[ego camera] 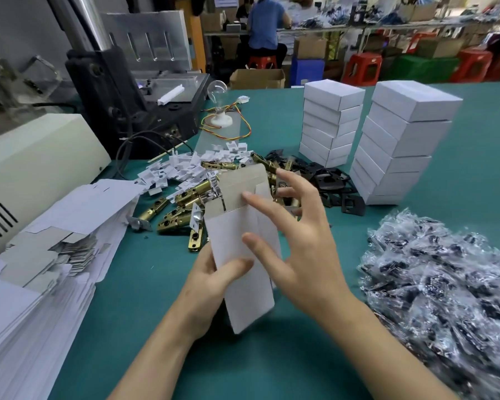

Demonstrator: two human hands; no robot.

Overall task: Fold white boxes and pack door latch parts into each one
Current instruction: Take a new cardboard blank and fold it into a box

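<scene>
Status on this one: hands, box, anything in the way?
Left hand grips the white box low, thumb across its face. Right hand open, touching the box. Top flap open. Nothing blocking.

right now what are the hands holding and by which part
The left hand grips the flat white cardboard box by its lower left edge, thumb across the front. The right hand holds nothing; its straight fingers only touch the box.
</scene>
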